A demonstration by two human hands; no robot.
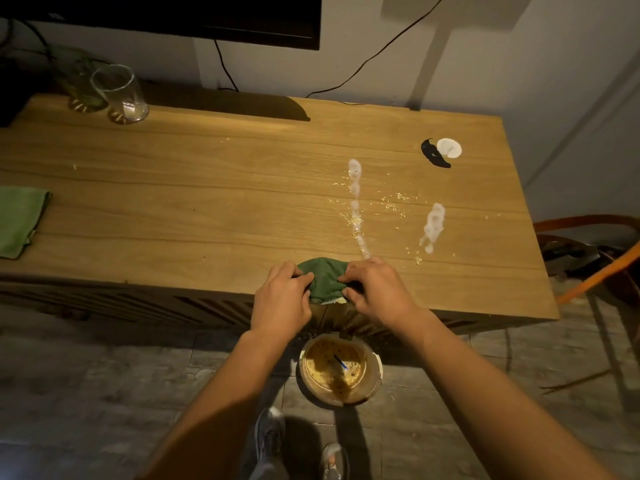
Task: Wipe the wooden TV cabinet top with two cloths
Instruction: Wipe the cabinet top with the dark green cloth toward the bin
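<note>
Cabinet top (194, 202) centre bare, glasses (119, 95) far-left corner, crumbs (381, 202) right, spare cloth (19, 220) left edge

Wooden TV cabinet top (207, 188): light oak-look grain, flat, long, running left to right, dusted with pale crumbs and two whitish smears right of centre. Dark green cloth (323, 277) bunched into a small rounded wad at the front edge, centre, partly overhanging the edge, pinched at both sides. Second cloth (19, 220), lighter green, folded flat, lies at far left near the front, well apart from the first, partly cut off by the frame edge.
</note>
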